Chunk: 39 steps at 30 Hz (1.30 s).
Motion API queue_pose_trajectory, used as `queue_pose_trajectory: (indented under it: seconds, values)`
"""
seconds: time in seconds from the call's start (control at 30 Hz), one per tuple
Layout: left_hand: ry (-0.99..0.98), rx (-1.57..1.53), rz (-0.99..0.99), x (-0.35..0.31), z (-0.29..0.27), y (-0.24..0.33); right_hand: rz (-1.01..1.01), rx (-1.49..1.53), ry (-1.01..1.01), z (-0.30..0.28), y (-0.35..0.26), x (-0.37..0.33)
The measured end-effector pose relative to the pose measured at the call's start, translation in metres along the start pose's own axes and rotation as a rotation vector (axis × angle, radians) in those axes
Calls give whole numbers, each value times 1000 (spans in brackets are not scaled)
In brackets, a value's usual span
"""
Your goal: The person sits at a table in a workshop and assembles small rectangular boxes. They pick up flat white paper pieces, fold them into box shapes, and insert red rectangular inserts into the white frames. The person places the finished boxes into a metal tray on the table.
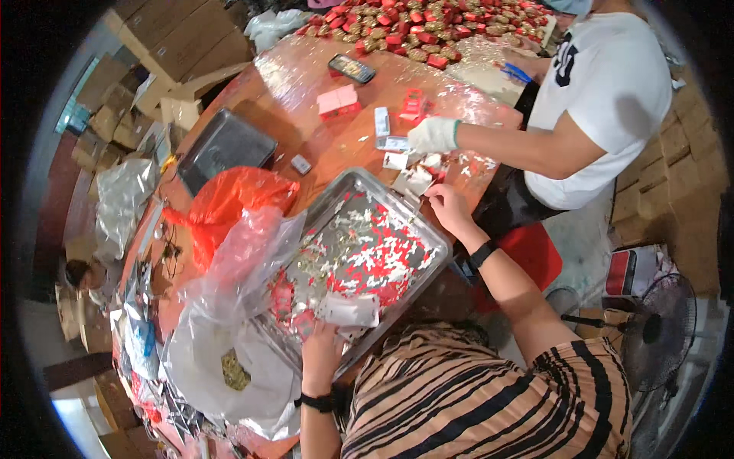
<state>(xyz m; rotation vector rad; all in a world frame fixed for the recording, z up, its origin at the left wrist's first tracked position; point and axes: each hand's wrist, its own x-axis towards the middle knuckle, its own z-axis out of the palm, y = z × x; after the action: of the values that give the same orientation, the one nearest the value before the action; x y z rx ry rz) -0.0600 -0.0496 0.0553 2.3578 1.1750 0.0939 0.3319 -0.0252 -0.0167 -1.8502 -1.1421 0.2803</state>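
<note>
A metal tray full of small red, white and greenish flat pieces lies in front of me. My left hand is at the tray's near edge, its fingers bent by a pinkish-red piece. Beside those fingers lies a white flat packet. What the left fingers grip is too small to tell. My right hand is at the far right corner of the tray, thumb and finger pinched together. White card-like pieces lie just beyond its fingertips; the thing in the pinch, if any, cannot be made out.
A co-worker's gloved hand works close by on the right. Red plastic and a clear bag crowd the tray's left side. Beyond are a black tray, a pink box and a red-and-gold heap. A fan stands right.
</note>
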Motion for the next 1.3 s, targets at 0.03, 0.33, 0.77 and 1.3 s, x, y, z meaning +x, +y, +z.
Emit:
queue_pose_trajectory:
  seconds: [0.03, 0.33, 0.77, 1.3]
  values:
    - [-3, 41, 34, 1, 6, -5, 37, 9, -22, 2, -6, -11]
    - [-52, 302, 193, 33, 31, -5, -98, -230, -60, 33, -54, -39]
    - [-77, 292, 272, 39, 40, -13, 520, 607, -9, 6, 42, -13]
    - [-48, 270, 274, 47, 32, 2, 602, 617, -135, -21, 65, -27]
